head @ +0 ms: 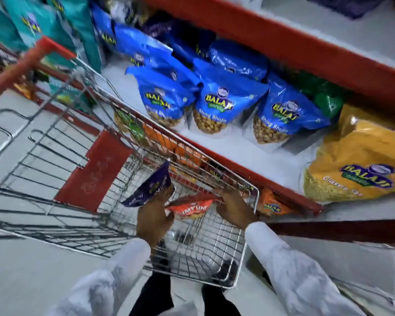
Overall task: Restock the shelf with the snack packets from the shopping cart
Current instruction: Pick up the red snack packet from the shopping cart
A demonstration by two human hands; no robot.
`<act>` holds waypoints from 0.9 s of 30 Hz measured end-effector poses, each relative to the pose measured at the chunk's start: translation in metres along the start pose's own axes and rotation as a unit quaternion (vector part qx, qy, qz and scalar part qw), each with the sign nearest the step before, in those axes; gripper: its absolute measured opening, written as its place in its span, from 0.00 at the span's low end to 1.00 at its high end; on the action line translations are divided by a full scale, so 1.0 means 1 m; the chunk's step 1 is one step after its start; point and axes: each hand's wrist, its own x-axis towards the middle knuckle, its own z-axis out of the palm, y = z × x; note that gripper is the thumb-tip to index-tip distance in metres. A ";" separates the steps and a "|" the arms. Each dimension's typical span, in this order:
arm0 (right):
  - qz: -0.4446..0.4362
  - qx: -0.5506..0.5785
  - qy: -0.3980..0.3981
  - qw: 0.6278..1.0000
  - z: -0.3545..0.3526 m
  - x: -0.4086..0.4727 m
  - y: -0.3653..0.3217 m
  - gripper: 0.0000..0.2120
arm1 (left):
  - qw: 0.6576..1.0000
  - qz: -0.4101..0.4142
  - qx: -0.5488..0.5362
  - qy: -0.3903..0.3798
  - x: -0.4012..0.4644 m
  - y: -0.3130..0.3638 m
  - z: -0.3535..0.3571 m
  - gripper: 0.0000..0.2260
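Both of my hands reach down into the wire shopping cart [251, 226]. My left hand [154, 216] grips a dark purple snack packet [149, 188] and lifts it off the cart floor. My right hand [234, 207] rests on the cart's far rim near its corner, fingers curled over the wire. Between the hands lies a red and orange snack packet [189, 208] on the cart floor. Beyond the cart, the white shelf [249, 153] with a red front edge carries blue Balaji packets [224, 103] and a large yellow packet [360, 165].
Teal packets [39, 21] stand at the shelf's left end, green ones [324, 96] behind the blue. Orange packets [271, 205] sit on the lower shelf behind the cart. The cart's red handle [25, 65] and red child-seat flap [94, 172] are to the left. A red upper shelf edge [283, 39] overhangs.
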 end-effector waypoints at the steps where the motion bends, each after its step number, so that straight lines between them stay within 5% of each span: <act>1: 0.001 0.019 -0.003 1.000 0.004 0.008 0.002 0.24 | 0.999 -0.028 -0.020 0.011 0.004 -0.006 0.003 0.30; 8: 0.120 -0.029 -0.009 0.992 0.024 0.013 0.039 0.16 | 0.977 -0.165 -0.122 -0.061 -0.002 -0.011 0.042 0.08; 12: 0.086 0.003 -0.010 0.996 0.022 0.004 0.014 0.13 | 0.991 -0.114 -0.067 -0.017 -0.008 -0.026 0.027 0.11; 17: 0.067 0.111 0.083 0.988 -0.030 -0.041 -0.015 0.06 | 0.981 -0.065 -0.180 0.010 -0.028 -0.010 -0.028 0.07; 22: 0.018 0.177 0.159 0.971 -0.106 -0.087 -0.069 0.10 | 0.914 -0.052 -0.398 0.053 -0.043 0.047 -0.111 0.03; 27: -0.046 0.218 0.242 0.944 -0.195 -0.132 -0.130 0.04 | 0.881 -0.015 -0.468 0.069 -0.045 0.116 -0.196 0.04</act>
